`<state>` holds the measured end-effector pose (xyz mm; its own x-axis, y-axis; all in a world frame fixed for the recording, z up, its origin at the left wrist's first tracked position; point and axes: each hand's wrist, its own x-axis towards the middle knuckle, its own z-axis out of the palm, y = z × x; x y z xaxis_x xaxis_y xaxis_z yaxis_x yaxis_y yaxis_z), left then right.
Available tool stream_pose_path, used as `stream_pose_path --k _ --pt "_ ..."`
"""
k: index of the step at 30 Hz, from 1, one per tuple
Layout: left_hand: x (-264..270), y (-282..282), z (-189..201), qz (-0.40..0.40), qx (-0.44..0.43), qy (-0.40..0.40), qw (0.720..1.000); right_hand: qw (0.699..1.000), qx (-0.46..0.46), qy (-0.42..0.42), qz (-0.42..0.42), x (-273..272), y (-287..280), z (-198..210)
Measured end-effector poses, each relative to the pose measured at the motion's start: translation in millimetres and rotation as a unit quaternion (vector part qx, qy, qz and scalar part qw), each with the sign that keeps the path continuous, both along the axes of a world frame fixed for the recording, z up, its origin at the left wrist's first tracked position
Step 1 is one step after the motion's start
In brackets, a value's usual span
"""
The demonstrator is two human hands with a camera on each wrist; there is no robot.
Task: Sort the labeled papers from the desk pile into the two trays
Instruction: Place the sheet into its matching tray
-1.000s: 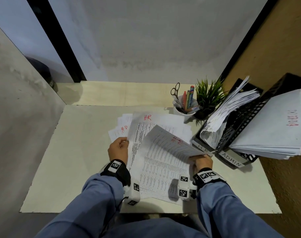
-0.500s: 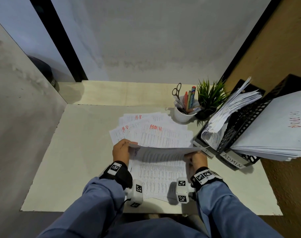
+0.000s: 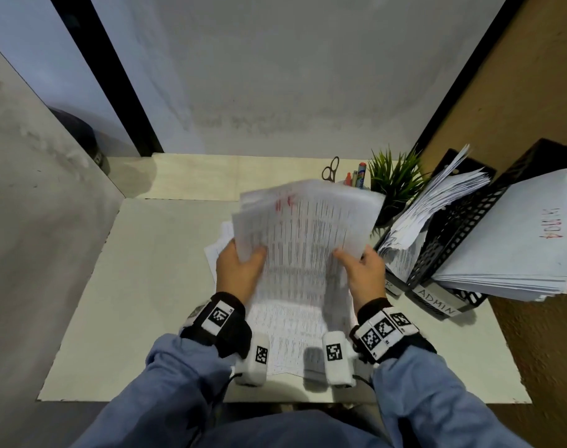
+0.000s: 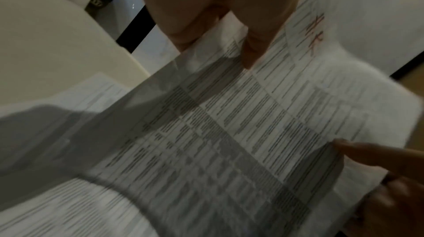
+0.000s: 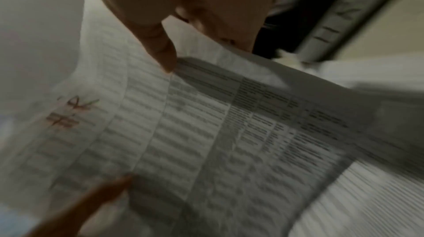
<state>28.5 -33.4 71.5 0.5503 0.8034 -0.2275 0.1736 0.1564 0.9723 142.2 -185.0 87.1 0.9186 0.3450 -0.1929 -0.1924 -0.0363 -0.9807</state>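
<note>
A person in blue sleeves lifts a printed sheet (image 3: 308, 227) off the counter (image 3: 140, 286), holding it up with both hands. The left hand (image 3: 240, 273) pinches the sheet's lower left edge, thumb on the printed face; the right hand (image 3: 364, 273) pinches the lower right edge the same way. The sheet carries columns of fine print and a red handwritten mark near its top, blurred in the head view; in the right wrist view it reads as "HR". Below the raised sheet, the rest of the paper pile (image 3: 295, 328) lies on the counter between the forearms. To the right stand two black mesh trays, tilted and stuffed with papers: the nearer one (image 3: 450, 302) bears a white label reading "ADMIN", the other tray (image 3: 405, 279) just beside it has its label mostly hidden behind the right hand. Behind the sheet, a small green plant (image 3: 395, 179) and scissors (image 3: 330, 169) with pens show above its top edge.
</note>
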Motion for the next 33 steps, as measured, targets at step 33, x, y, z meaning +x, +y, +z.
stream_pose_path --k 33 --pt "145.5 -20.2 178.1 -0.265 0.512 0.055 0.815 0.957 -0.192 0.138 -0.167 140.1 -42.4 46.7"
